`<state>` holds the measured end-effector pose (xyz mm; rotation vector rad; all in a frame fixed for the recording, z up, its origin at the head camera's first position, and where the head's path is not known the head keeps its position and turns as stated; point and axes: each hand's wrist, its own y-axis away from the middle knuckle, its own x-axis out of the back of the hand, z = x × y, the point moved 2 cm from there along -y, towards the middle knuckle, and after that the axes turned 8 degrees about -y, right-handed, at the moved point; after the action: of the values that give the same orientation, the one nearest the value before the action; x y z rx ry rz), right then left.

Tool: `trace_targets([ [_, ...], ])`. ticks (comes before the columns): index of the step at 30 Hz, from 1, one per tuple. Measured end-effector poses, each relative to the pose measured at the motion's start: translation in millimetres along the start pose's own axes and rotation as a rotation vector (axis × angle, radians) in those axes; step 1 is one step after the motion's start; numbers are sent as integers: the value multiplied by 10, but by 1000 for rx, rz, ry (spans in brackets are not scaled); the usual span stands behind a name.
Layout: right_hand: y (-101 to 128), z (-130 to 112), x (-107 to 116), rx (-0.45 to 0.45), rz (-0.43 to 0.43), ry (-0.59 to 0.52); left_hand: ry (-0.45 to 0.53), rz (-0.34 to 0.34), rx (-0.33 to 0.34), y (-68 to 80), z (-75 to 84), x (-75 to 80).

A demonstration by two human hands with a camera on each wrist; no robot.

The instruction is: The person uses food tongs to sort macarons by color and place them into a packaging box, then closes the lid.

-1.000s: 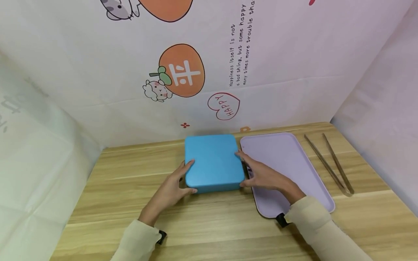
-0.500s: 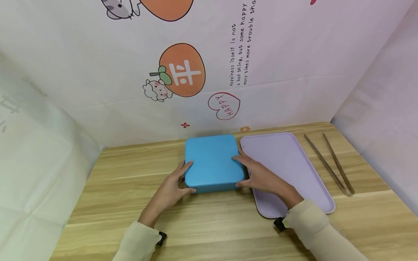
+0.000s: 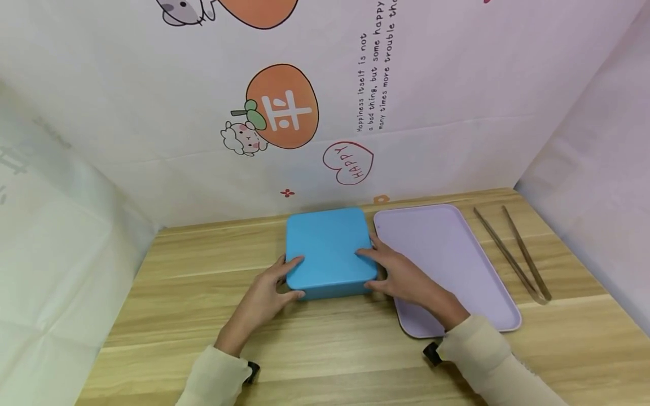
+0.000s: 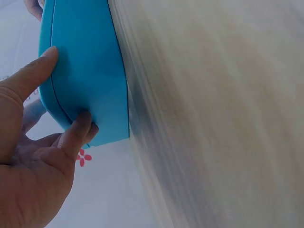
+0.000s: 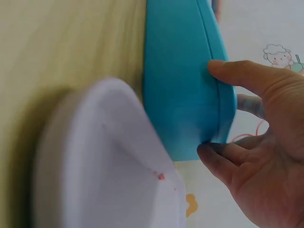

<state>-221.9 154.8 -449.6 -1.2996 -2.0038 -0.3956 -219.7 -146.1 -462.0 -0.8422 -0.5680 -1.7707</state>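
Note:
A light-blue box (image 3: 330, 248) with a closed lid rests on the wooden table, near the back wall. From the left, my left hand (image 3: 261, 299) holds its near corner, with a fingertip on the lid top and the thumb at the front. On the other side, my right hand (image 3: 403, 275) grips the right near corner in much the same way. Both wrist views show a thin seam between lid (image 4: 46, 33) and body. In the right wrist view the thumb (image 5: 230, 71) lies across that seam, and other fingers touch the side. What the box contains is hidden.
A lilac tray (image 3: 437, 242) lies right beside the box, under my right forearm; small reddish specks (image 5: 161, 176) show on it in the right wrist view. Metal tongs (image 3: 513, 254) lie spread farther right. A white printed cloth (image 3: 178, 113) forms the back wall.
My right hand has shifted slightly left, its index finger now farther over the lid. My left index finger has moved slightly nearer the front edge. The box stays in nearly the same place.

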Motion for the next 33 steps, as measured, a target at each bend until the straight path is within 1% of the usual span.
trace_targets([
  [3,19,1,-30,11,23,0,-33,5,-5,10,37,-3],
  [5,37,14,-42,2,33,-21,-45,5,-1,18,55,-8],
  [12,59,64,-54,5,41,-100,-26,3,28,37,98,-8],
  [21,69,76,-74,-2,58,-106,-73,34,23,59,112,-19],
  [26,67,70,-103,5,74,-73,-109,56,0,60,106,-32],
  [29,74,70,-147,23,95,-11,-135,74,-19,65,112,-42],
  [33,120,45,-221,26,106,98,-246,106,-57,99,151,-62],
])
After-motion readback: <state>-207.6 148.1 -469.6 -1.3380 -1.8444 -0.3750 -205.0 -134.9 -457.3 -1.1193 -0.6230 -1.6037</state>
